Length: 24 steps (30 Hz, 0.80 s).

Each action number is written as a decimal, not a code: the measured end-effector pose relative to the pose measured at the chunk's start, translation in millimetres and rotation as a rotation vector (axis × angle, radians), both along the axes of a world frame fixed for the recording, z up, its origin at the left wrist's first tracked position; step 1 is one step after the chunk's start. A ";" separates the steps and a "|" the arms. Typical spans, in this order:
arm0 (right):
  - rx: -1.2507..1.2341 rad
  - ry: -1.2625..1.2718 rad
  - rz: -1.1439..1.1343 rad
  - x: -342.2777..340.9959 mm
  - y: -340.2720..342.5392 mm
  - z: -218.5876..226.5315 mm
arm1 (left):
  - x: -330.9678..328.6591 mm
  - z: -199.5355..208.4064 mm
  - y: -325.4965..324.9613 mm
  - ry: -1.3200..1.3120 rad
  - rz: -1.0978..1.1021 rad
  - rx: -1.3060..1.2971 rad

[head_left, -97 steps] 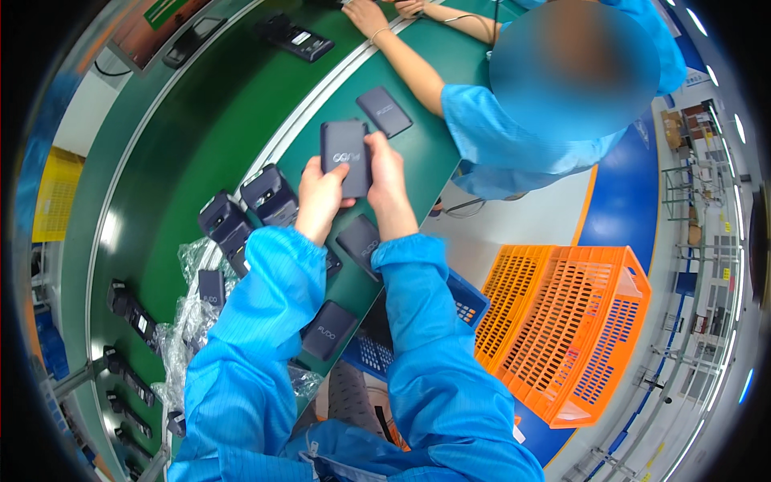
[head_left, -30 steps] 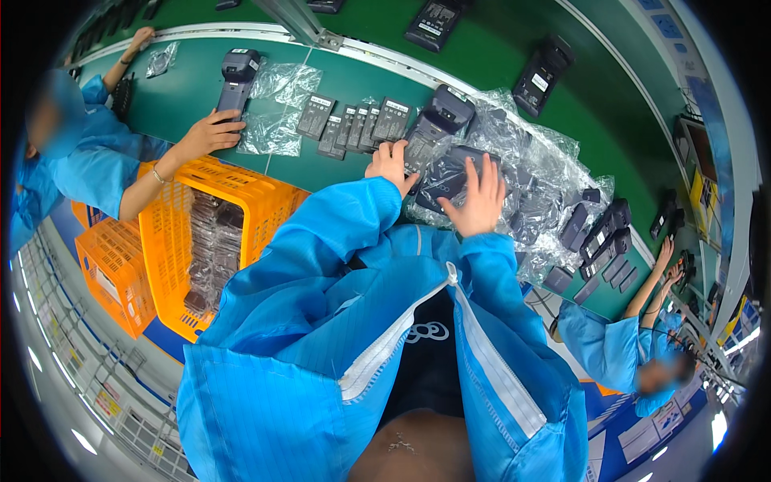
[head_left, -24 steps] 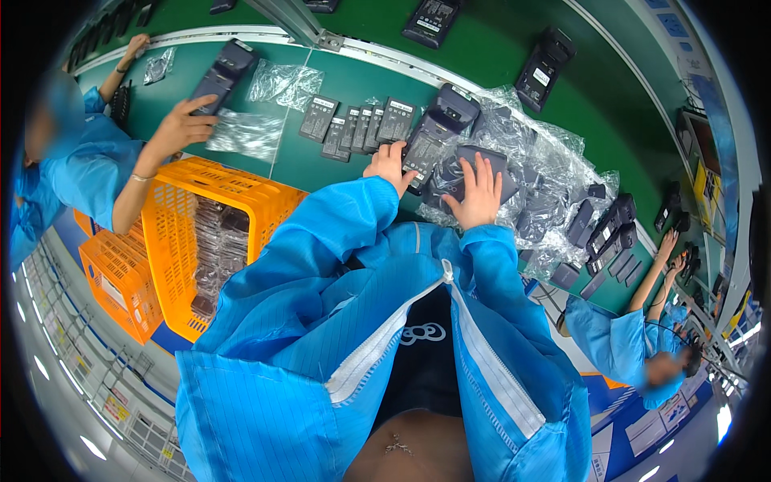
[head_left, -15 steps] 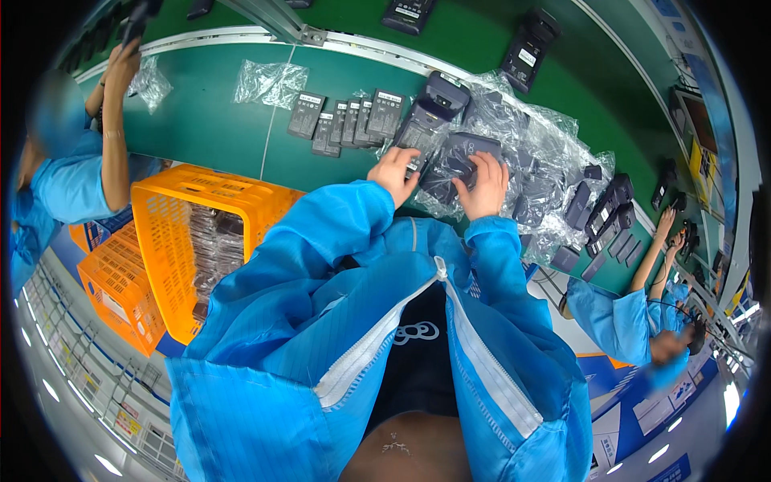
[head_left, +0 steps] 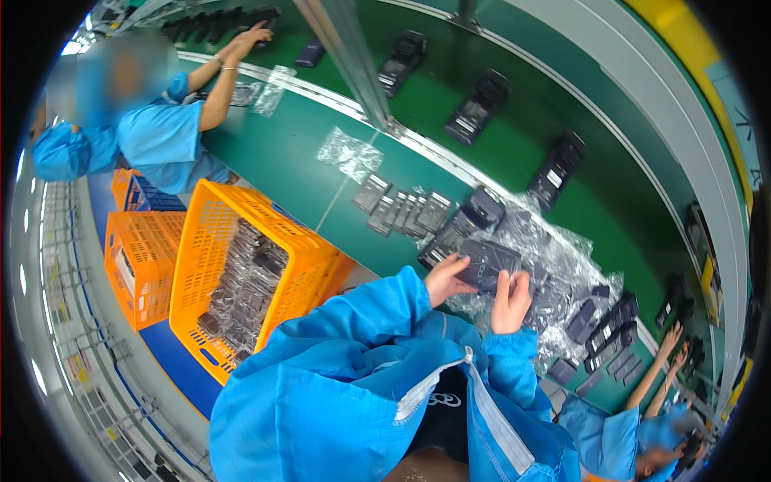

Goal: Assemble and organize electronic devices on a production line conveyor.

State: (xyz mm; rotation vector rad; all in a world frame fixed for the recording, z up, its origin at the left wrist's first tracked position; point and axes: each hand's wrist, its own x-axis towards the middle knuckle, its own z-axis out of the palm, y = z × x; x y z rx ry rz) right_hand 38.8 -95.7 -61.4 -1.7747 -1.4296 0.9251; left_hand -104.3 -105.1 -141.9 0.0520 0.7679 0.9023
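Between my two hands is a flat dark grey casing in a clear plastic bag (head_left: 488, 259). My left hand (head_left: 446, 281) pinches its left side with thumb and fingers. My right hand (head_left: 511, 300) grips its near right edge. Just beyond it, a dark handheld device (head_left: 464, 226) lies on the green table. Several black battery packs (head_left: 403, 211) are set in a row left of the device. To the right, a heap of dark parts in clear bags (head_left: 554, 277) spreads over the table, partly hidden by the casing and my right hand.
An orange crate (head_left: 313, 245) full of bagged dark parts stands at my left, with another orange crate (head_left: 140, 277) behind it. Beyond a metal rail, several devices (head_left: 479, 107) lie on a green surface. A metal post (head_left: 349, 64) rises there. Co-workers (head_left: 165, 132) work at both sides.
My view has swung, so the scene sits differently. My left hand has gone from beside the bagged casing to gripping its left side; the casing now appears raised and tilted between both hands.
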 end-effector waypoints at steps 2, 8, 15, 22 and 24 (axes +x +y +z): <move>0.192 -0.109 0.150 0.2 4.3 9.1 | 0.0 4.6 3.0 -0.052 0.021 0.020; 0.413 -0.064 0.312 -7.9 7.5 71.7 | -7.3 -8.1 11.7 -0.206 0.023 0.032; 0.269 0.288 -0.379 78.4 23.7 13.2 | -51.3 5.2 42.3 0.202 0.324 0.056; 0.153 -0.766 -0.370 144.1 11.5 -62.9 | -63.2 53.6 69.4 0.098 0.269 0.131; 0.334 -0.512 -0.202 110.4 25.1 -16.0 | -60.7 72.2 72.5 0.116 0.200 0.162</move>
